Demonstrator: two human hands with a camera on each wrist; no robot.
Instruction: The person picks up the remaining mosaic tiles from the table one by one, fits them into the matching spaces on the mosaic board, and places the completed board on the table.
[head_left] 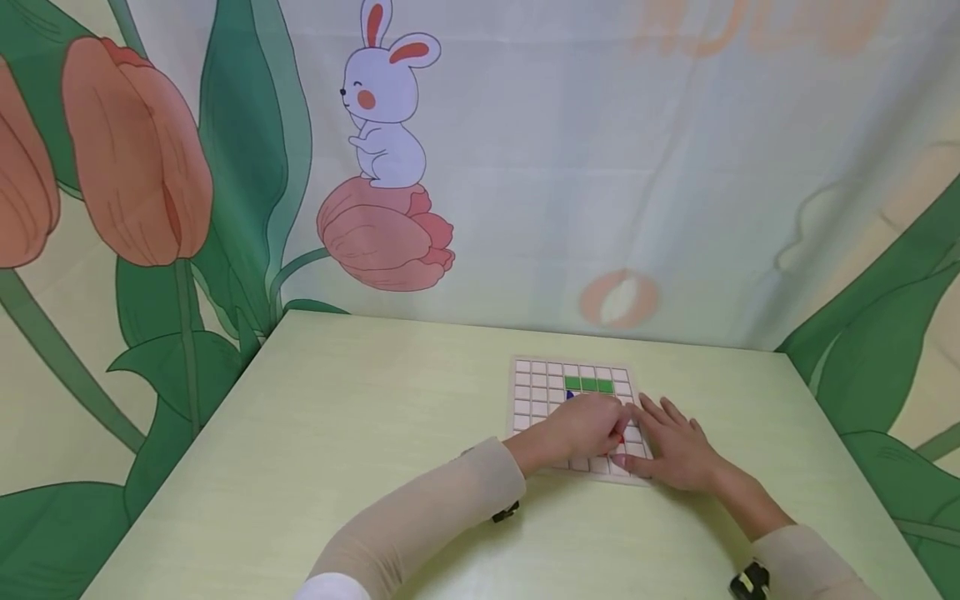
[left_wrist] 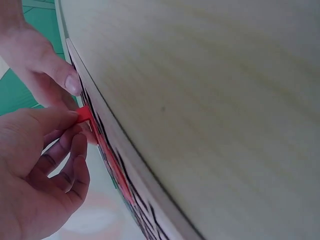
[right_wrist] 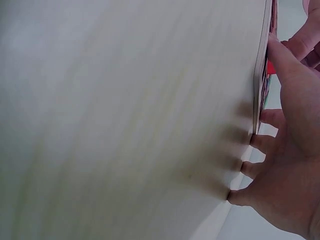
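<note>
A pale grid board (head_left: 522, 408) lies on the table, ruled into square cells. Over its right half, my left hand (head_left: 591, 421) pinches a small red tile (left_wrist: 83, 115) between thumb and index finger, tilted up at the board's surface. More red (left_wrist: 117, 170) lies flat along the board beside it in the left wrist view. My right hand (head_left: 681, 450) is spread at the board's right edge, its thumb and index finger on the board and the other fingertips on the table. Green tiles (head_left: 588, 384) form a row in the upper part; a bit of blue (head_left: 570, 394) shows below them, mostly hidden by my left hand.
The light yellow-green table (head_left: 360, 400) extends around the board. Behind it hangs a curtain (head_left: 525, 167) printed with a rabbit and tulips. Dark bands with a patterned piece (head_left: 750, 581) sit at the wrists.
</note>
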